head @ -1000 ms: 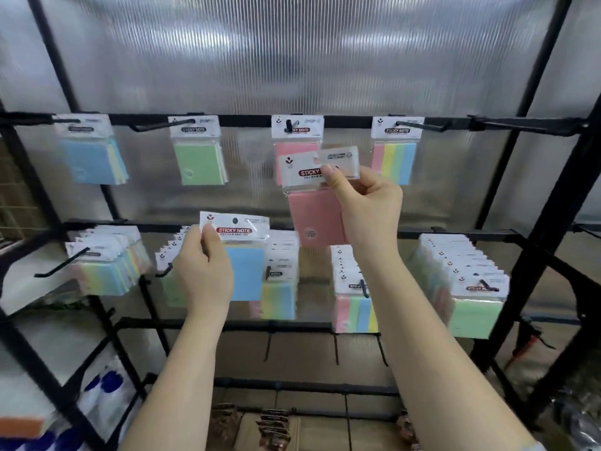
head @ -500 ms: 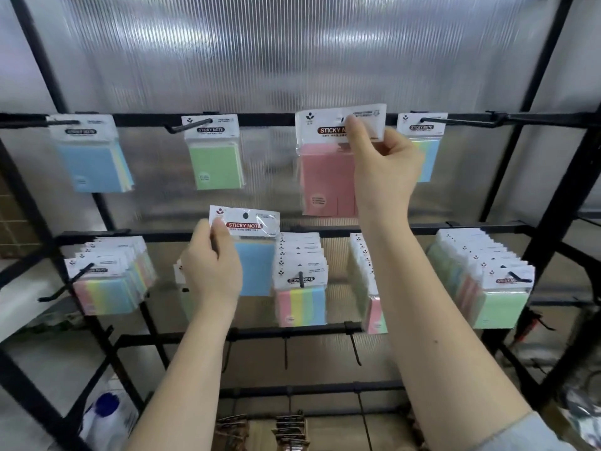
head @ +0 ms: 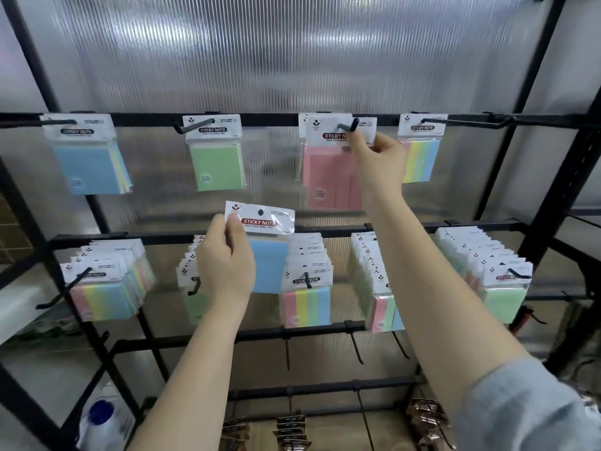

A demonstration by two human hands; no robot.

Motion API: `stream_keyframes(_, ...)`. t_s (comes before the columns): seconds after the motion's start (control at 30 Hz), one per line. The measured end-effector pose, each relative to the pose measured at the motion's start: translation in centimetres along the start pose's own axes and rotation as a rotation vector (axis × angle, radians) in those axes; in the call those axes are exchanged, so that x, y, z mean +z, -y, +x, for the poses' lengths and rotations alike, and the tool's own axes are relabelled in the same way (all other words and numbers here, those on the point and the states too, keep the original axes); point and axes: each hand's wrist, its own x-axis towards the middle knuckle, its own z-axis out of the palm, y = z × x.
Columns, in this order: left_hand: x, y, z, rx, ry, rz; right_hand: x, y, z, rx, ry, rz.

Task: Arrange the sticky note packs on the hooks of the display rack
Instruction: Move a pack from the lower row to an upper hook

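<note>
The light was soft and bright. It came through the ribbed plastic wall behind the rack, and that wall glowed white with shiny streaks up high. I saw no dark shadows on my arms. The black bars at the right side leaned and bent because the camera was wide. The blue pack on the top left looked smeared and fuzzy. The bottom corners were dimmer and blurry.

Left hand gripping a blue pack, right hand reaching higher, pinching a pink pack
</note>
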Motion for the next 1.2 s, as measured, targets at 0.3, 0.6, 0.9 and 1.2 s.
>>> stream_keyframes(0.3,0.2,-0.4,-0.1,-0.044,-0.04,0.017,2.4,-1.9,5.7,0.11,0.062,-0.23)
stream_keyframes(0.6,0.3,-0.8,-0.2,-0.067,-0.109,0.036,3.8,-2.6,7.3,0.161,-0.073,-0.279)
stream_keyframes(0.9,-3.2,0.9,1.7,-0.093,-0.155,0.047,4.6,-4.5,2.7,0.089,-0.194,-0.114)
stream_keyframes(1.2,-10.6,5.9,6.5,-0.033,-0.05,-0.028,8.2,-6.6,-8.9,0.057,-0.111,-0.197)
